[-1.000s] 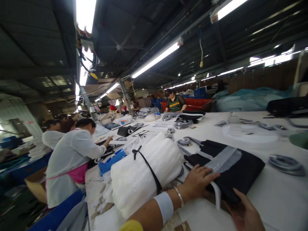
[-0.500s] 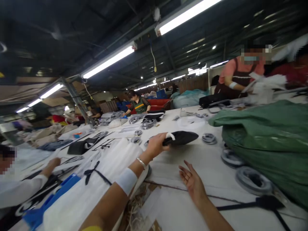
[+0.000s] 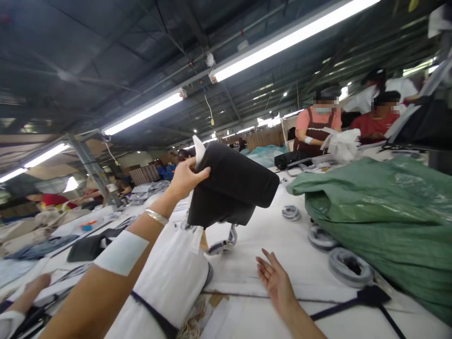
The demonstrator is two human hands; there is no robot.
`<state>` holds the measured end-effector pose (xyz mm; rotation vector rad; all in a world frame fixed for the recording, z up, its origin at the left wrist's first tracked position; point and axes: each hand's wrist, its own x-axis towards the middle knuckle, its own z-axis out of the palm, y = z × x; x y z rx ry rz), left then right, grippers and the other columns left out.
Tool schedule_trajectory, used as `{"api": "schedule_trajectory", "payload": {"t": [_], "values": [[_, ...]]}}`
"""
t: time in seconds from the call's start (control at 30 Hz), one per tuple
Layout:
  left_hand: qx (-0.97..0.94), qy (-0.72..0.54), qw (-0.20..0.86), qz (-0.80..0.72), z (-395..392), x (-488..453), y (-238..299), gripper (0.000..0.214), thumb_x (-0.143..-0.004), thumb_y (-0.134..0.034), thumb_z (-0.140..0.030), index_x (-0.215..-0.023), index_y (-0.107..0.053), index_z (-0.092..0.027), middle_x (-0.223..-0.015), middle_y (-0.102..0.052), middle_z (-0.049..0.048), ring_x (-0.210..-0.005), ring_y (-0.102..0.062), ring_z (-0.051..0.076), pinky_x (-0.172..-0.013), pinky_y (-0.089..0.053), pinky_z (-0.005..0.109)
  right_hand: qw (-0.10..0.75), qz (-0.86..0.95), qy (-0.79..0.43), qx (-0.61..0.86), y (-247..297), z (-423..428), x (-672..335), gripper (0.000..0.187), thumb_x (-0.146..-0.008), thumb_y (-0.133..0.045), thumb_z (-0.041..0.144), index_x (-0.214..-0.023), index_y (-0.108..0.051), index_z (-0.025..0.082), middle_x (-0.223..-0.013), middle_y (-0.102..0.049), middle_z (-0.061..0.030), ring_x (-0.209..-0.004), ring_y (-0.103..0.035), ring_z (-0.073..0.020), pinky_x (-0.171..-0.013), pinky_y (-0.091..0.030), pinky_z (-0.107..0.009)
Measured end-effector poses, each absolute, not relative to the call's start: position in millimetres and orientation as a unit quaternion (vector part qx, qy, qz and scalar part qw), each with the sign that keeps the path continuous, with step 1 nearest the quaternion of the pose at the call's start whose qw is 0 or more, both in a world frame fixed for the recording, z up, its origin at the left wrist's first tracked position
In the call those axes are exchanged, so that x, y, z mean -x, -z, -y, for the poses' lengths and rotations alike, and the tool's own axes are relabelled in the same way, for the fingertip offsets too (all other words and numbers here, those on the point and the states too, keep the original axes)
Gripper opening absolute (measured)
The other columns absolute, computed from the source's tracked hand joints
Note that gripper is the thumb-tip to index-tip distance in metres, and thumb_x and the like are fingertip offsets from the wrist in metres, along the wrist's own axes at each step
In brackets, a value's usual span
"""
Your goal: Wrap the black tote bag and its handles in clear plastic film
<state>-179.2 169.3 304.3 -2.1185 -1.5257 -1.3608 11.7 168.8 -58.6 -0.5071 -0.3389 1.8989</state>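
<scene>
My left hand (image 3: 186, 180) grips a folded black fabric piece (image 3: 235, 176) by its left edge, thumb in front, and holds it up above the table. A white corner (image 3: 198, 149) sticks up beside the fingers. Below the fabric, a grey strap (image 3: 224, 246) shows against the white table (image 3: 243, 270); whether it is joined to the fabric I cannot tell. My right hand (image 3: 277, 282) hovers lower down, palm turned up, fingers loosely apart and nothing in it. Left of it is a white padded bundle (image 3: 169, 275) with a dark strap (image 3: 155, 313) across it.
A big green plastic sack (image 3: 381, 212) covers the right side. Coiled grey straps (image 3: 349, 267) lie beside it, near a dark strap piece (image 3: 372, 295). A co-worker's hand (image 3: 37, 285) is at the lower left; a person in an apron (image 3: 318, 127) stands across the table.
My left hand has lifted the black fabric piece from just above the table, and its broad side now faces me. The right hand stays open and low. The view has swung somewhat right.
</scene>
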Motion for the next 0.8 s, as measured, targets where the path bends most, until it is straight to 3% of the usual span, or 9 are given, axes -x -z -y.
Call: {"api": "schedule_trajectory", "payload": {"t": [0.17,0.33,0.43,0.57,0.67,0.8], "values": [[0.67,0.573,-0.058,0.469,-181,194,-334,0.04,-0.07,-0.073,-0.041,-0.095,-0.069,-0.01,-0.074,-0.068,0.0012,-0.067,-0.059,0.014,-0.061,-0.047,0.021,0.555,0.102,-0.8,0.203,56,-169,-14,0.051,-0.083,-0.071,0.045,-0.126,-0.056,0.021,-0.098,-0.072,-0.0046,-0.079,-0.066,-0.0136,-0.075,-0.057,-0.022],[0.569,0.603,-0.181,0.529,-226,221,-318,0.035,-0.067,-0.077,-0.04,-0.082,-0.068,-0.01,-0.06,-0.065,0.0015,-0.058,-0.059,0.012,-0.054,-0.047,0.02,0.574,0.076,-0.791,0.198,60,-171,-13,0.058,-0.079,-0.077,0.043,-0.127,-0.056,0.017,-0.086,-0.069,-0.0044,-0.073,-0.065,-0.0132,-0.07,-0.058,-0.022],[0.54,0.59,-0.189,0.569,-260,236,-283,0.03,-0.071,-0.076,-0.038,-0.076,-0.066,-0.01,-0.055,-0.061,0.0005,-0.05,-0.055,0.01,-0.05,-0.044,0.02,0.59,0.059,-0.779,0.205,61,-173,-11,0.059,-0.076,-0.079,0.041,-0.125,-0.057,0.016,-0.086,-0.069,-0.0046,-0.071,-0.064,-0.0132,-0.068,-0.058,-0.023],[0.495,0.553,-0.18,0.646,-300,254,-218,0.024,-0.084,-0.068,-0.034,-0.082,-0.065,-0.01,-0.064,-0.063,-0.0003,-0.053,-0.055,0.009,-0.053,-0.046,0.021,0.601,0.064,-0.766,0.217,61,-173,-9,0.056,-0.076,-0.08,0.035,-0.124,-0.057,0.017,-0.092,-0.069,-0.0061,-0.071,-0.064,-0.0132,-0.068,-0.059,-0.024],[0.454,0.509,-0.154,0.715,-319,269,-171,0.025,-0.09,-0.062,-0.036,-0.092,-0.064,-0.012,-0.08,-0.066,0.0016,-0.065,-0.061,0.012,-0.062,-0.053,0.027,0.596,0.077,-0.765,0.23,61,-172,-7,0.056,-0.077,-0.079,0.035,-0.125,-0.057,0.017,-0.095,-0.07,-0.0077,-0.069,-0.063,-0.0128,-0.066,-0.058,-0.024],[0.407,0.439,-0.078,0.798,-331,292,-129,0.033,-0.092,-0.059,-0.04,-0.112,-0.061,-0.014,-0.11,-0.065,0.0084,-0.097,-0.064,0.021,-0.085,-0.054,0.04,0.589,0.086,-0.766,0.243,61,-172,-6,0.058,-0.078,-0.078,0.035,-0.129,-0.055,0.017,-0.094,-0.07,-0.0082,-0.068,-0.063,-0.0128,-0.065,-0.058,-0.024]]}}
